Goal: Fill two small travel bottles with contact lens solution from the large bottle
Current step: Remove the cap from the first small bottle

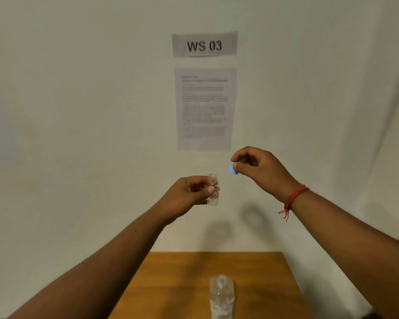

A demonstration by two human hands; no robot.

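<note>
My left hand (189, 196) holds a small clear travel bottle (213, 189) upright in the air, its neck uncapped and a small label on its side. My right hand (260, 169), a red thread around its wrist, pinches a small blue cap (232, 168) up and to the right of the bottle's mouth, apart from it. Below, on the wooden table (171, 284), stands the large clear bottle (221, 295) with its top open, cut off by the lower frame edge.
A white wall fills the view behind the hands, with a "WS 03" sign (204, 44) and a printed sheet (205, 109) taped under it. Only the far part of the table shows; its back edge meets the wall.
</note>
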